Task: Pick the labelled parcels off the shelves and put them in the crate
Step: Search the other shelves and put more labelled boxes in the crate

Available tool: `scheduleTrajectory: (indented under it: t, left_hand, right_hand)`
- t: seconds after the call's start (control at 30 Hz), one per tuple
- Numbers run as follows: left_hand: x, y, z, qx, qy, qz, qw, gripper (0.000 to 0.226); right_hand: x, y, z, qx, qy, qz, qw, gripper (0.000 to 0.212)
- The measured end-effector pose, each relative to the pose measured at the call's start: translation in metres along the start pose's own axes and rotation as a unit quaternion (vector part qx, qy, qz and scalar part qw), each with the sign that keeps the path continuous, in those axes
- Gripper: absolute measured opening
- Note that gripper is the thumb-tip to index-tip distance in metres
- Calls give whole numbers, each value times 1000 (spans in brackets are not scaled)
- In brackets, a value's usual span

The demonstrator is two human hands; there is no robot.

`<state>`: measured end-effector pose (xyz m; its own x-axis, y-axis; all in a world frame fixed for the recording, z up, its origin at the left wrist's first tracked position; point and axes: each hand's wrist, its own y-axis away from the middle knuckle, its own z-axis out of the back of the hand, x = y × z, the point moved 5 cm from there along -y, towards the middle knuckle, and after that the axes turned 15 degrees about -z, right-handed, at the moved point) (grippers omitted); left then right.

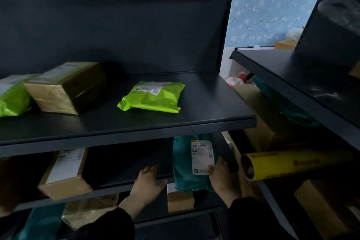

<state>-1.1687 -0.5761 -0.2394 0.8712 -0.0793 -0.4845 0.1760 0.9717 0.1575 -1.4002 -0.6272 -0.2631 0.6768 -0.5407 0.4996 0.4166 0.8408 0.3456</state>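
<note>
A teal mailer bag (185, 169) with a white label lies at the right end of the second shelf (124, 165), its front end hanging past the edge. My right hand (221, 176) grips its right side, thumb on the label. My left hand (149, 183) rests with relaxed fingers on the shelf's front edge, just left of the bag, holding nothing. On the upper shelf (204, 107) lie a lime green labelled mailer (153, 97), a taped brown box (68, 87) and another green bag (11, 95) at the far left. No crate is in view.
A labelled cardboard box (64, 175) sits on the second shelf at the left. Lower shelves hold a small box (180, 199) and a teal bag (41, 224). To the right, a second dark rack (292, 76) holds cartons (261, 115) and a yellow film roll (288, 163).
</note>
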Motion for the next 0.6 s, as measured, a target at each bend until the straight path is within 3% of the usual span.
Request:
scheduleTrajectory:
  t: [0.1,0.23,0.6]
  left_hand:
    - [3,2,-6,1,2,11,1000,67]
    - [-4,1,-12,2,0,9,1000,67]
    - [-5,3,-14,-2,4,22,1000,68]
  right_hand:
    - [-9,9,-7,-44,-29,37,998,30]
    - [-18,16,-6,-69,-25,53,996,30]
    - [1,3,-4,-67,-25,37,997,30]
